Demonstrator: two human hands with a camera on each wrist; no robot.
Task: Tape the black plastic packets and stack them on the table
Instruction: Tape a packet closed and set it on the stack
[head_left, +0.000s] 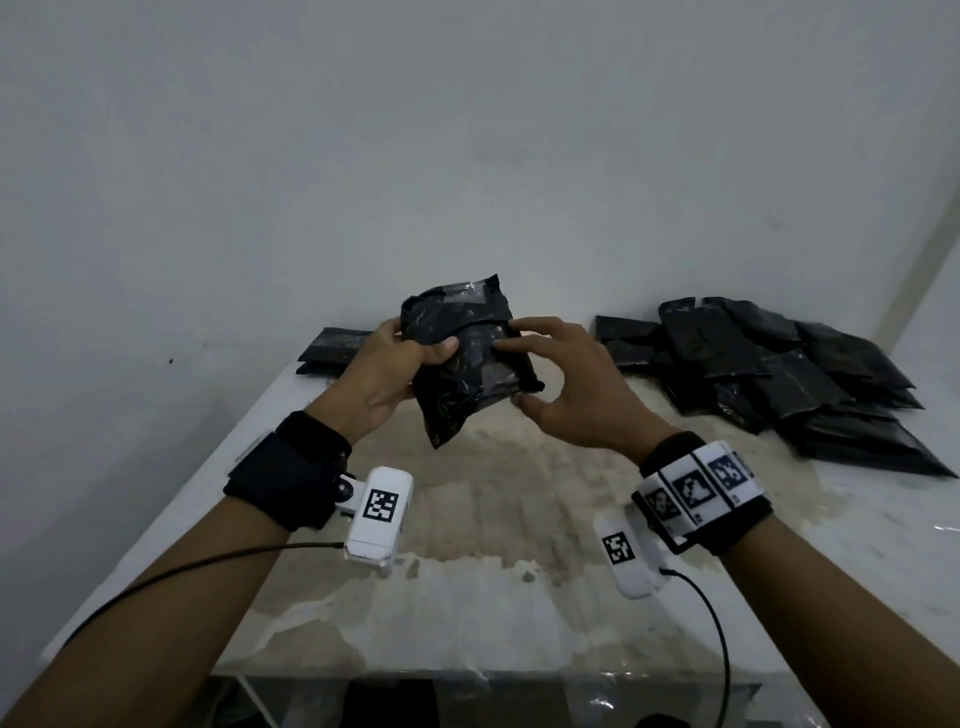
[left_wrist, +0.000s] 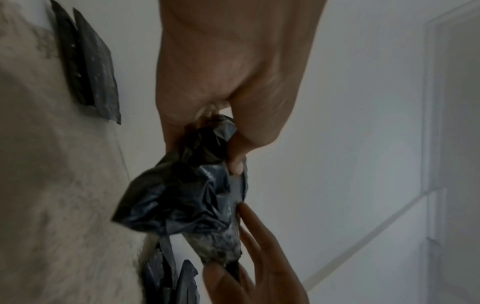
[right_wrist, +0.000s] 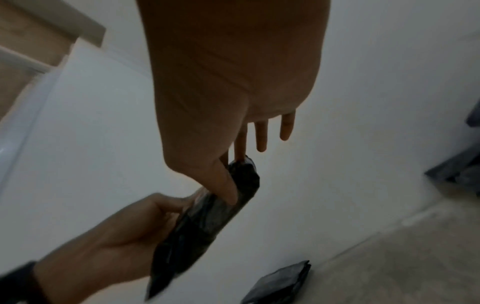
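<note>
Head view: my left grip clutches the taped black packet, right grip loosely spread, fingertips touching it. Tape may lift if I twist

table white, stained | small packet stack far left | loose packet pile far right

Left wrist view. Left hand enters from the top, thumb and fingers pinching the crumpled upper end of a black plastic packet, which hangs clear of the table. Right hand at lower right, one straight fingertip touching the packet's side, thumb near its lower end. Flat black packets lie on the table at upper left; more packets at bottom centre. White wall fills the right side.
</note>
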